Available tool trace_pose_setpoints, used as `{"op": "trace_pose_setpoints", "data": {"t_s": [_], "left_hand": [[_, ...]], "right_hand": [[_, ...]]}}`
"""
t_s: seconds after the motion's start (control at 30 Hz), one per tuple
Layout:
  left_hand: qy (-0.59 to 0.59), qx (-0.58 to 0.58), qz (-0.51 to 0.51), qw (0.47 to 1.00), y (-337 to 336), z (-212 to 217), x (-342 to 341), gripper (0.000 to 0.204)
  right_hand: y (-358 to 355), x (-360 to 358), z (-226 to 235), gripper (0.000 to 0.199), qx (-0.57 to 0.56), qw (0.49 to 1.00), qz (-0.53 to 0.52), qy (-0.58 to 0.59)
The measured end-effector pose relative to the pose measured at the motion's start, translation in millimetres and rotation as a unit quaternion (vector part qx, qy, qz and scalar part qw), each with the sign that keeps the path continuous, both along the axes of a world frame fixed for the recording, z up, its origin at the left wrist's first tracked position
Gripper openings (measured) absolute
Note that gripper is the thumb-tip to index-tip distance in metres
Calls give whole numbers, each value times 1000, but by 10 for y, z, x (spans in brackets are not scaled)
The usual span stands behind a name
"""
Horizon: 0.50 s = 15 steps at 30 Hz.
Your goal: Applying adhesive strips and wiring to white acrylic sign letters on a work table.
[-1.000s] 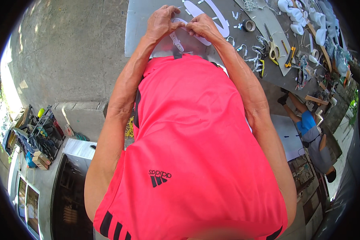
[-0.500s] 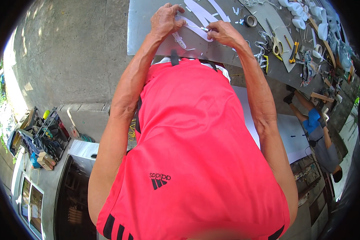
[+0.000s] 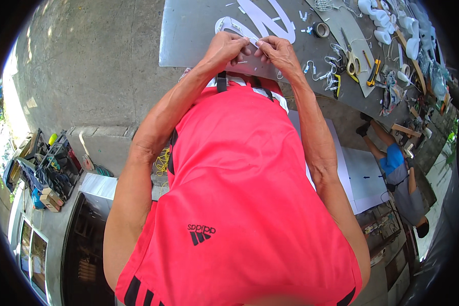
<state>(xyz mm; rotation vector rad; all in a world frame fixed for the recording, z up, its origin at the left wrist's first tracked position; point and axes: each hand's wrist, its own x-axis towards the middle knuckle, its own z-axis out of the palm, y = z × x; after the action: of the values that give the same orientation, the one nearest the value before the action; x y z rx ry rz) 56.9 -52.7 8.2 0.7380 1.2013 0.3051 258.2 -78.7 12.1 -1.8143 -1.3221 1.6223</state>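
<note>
My left hand (image 3: 230, 50) and my right hand (image 3: 279, 54) meet above the near edge of the grey sheet-topped table (image 3: 186, 38). Between their fingertips runs a thin white wire (image 3: 253, 40), pinched from both sides. Just beyond my left hand lies a curved white piece (image 3: 222, 23) with small strip-like parts inside its outline. Past both hands, a larger white looped cutout (image 3: 260, 15) rests flat on the sheet. The fingers partly hide the wire's ends, so I cannot tell what they join.
Right of my hands are a roll of dark tape (image 3: 321, 29), scissors (image 3: 351, 64), a yellow-and-black utility knife (image 3: 374, 72) and tangled white wire (image 3: 333, 61). White foam-like pieces (image 3: 384, 34) crowd the far right. Another person (image 3: 400, 168) is at the right, beyond a white sheet (image 3: 363, 178).
Both hands have drawn nearer my body and closer together. The left moved right and off the white piece; a small light-coloured item at my right fingertips no longer shows.
</note>
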Motion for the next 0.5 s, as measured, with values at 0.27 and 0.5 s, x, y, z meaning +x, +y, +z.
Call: {"op": "trace_pose_setpoints", "data": {"t_s": [0.27, 0.5], "left_hand": [[-41, -80, 166, 982, -175, -154, 204, 19], [-40, -58, 219, 973, -223, -171, 193, 16]], "right_hand": [[-61, -27, -57, 23, -50, 996, 22, 67], [13, -46, 35, 23, -14, 999, 46, 10]]}}
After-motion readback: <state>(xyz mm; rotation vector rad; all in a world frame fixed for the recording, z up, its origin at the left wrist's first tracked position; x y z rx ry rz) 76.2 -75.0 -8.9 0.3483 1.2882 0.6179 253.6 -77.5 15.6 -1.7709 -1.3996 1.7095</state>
